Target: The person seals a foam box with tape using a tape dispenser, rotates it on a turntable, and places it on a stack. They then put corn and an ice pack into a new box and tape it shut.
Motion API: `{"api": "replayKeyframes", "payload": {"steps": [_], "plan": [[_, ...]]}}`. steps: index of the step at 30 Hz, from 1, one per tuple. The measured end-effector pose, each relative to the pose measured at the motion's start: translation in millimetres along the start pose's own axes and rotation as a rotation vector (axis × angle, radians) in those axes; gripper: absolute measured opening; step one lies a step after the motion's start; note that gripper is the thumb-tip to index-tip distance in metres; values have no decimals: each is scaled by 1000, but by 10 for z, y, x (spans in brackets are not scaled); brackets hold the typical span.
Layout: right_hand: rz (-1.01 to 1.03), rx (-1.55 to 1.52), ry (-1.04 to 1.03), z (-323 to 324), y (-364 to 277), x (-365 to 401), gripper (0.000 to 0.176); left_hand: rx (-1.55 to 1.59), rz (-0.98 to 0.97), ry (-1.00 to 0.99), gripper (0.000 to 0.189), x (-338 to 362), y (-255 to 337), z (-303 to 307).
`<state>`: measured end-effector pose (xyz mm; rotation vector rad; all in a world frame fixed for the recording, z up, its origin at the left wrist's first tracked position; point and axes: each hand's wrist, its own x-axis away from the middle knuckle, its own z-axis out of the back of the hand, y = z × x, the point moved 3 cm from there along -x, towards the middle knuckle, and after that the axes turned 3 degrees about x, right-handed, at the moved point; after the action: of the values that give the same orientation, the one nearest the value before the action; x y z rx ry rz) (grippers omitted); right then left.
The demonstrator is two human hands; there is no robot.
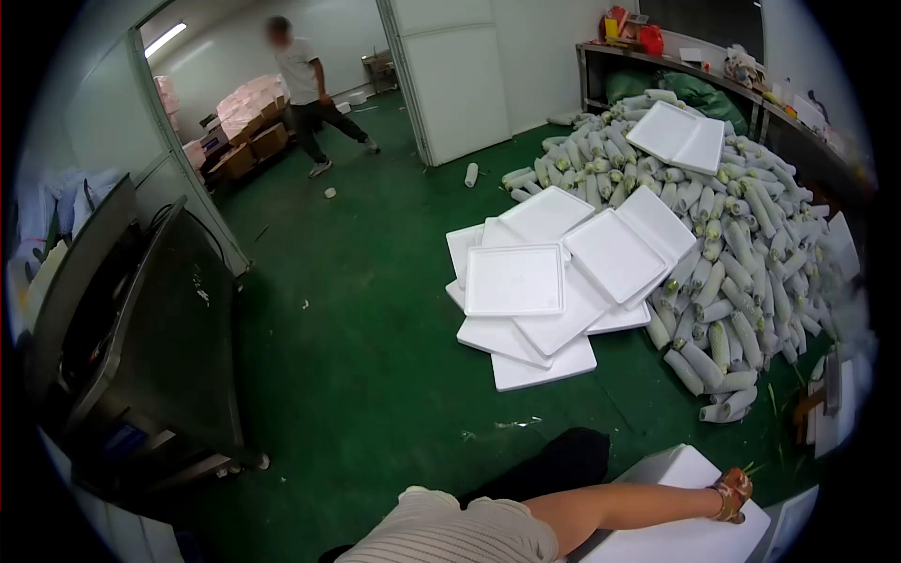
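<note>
My right arm reaches across a white foam box [671, 535] at the lower right. At the far end of this arm, my right hand [734, 490] is beside the box's right edge, with its fingers curled in. What it holds, if anything, is too small to make out. A patterned band circles the wrist. Thin green strands show just beyond the fingers. Out of sight is my left hand. Ahead lies a loose stack of white foam lids or trays [514, 280]. Right of it spreads a large heap of long produce in white net sleeves [741, 267].
One open foam box [678, 136] rests on the heap. Behind it runs a metal shelf [676, 68] with bags and small items. A metal cart [169, 338] stands at left. Beyond the doorway another person [302, 80] walks near cardboard boxes [267, 141].
</note>
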<state>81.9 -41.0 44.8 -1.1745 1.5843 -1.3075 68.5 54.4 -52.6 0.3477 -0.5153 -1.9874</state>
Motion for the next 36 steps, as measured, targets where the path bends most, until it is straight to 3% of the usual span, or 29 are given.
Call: {"api": "replayKeyframes", "payload": {"steps": [2,3,6,8,9,12,15,16,19,21,22,23,24,25,26,27,29,30,31,32,33,34,35,36], "plan": [[-1,6,16,114,4,-9,44,42,-50,166,39,-114,-23,-176],[1,-3,32,190,7,17,44,-3,-57,176,37,-163,-8,-200],[14,-59,71,536,7,134,45,-53,-33,238,40,-173,120,-57],[20,-127,66,754,31,201,46,-76,-65,-10,43,-15,231,295],[22,-164,68,861,49,245,47,-69,-71,-27,41,-60,259,319],[32,-262,161,1326,96,597,49,-94,-102,58,39,-356,97,109],[93,-505,265,1978,261,1154,50,-142,-250,19,42,-702,117,-417],[123,-612,262,2063,333,1301,51,-72,-386,241,53,-712,-53,-543],[228,-800,214,2488,370,1859,53,-119,-207,-7,68,-229,232,223],[-34,-374,582,2751,200,2292,44,-222,-234,4,71,-120,440,371],[-49,-12,505,3013,168,2458,35,-121,-255,2,72,-137,417,338],[-162,-53,617,3171,97,2560,33,-131,-261,-53,75,-51,569,432],[-264,66,732,3219,20,2650,35,-134,-313,-101,78,-130,463,449],[-385,172,826,3324,31,2736,37,-156,-245,-148,80,-114,518,485],[-436,312,739,3483,224,2802,36,-165,-177,-220,78,-134,572,475],[-477,453,651,3640,418,2871,34,-118,-139,-317,60,-81,725,531],[-468,728,601,3565,444,2773,21,-240,-188,-578,42,-361,646,490],[-301,1113,341,3559,496,2656,27,-274,-187,-593,42,-381,768,477],[-49,1487,155,3522,511,2551,34,-97,-243,-532,38,-333,1001,489],[-62,1328,253,3513,536,2377,37,86,-294,-467,35,-300,1082,476],[-57,1158,351,3484,524,2192,40,-189,-463,-328,61,-330,737,228],[-36,989,447,3452,514,2011,44,-174,-359,-290,62,-284,696,218],[-139,739,421,3430,172,1715,39,-160,-269,-245,63,-294,692,208],[-135,724,424,3474,216,1495,39,-109,-186,-239,65,-344,611,191]]}}
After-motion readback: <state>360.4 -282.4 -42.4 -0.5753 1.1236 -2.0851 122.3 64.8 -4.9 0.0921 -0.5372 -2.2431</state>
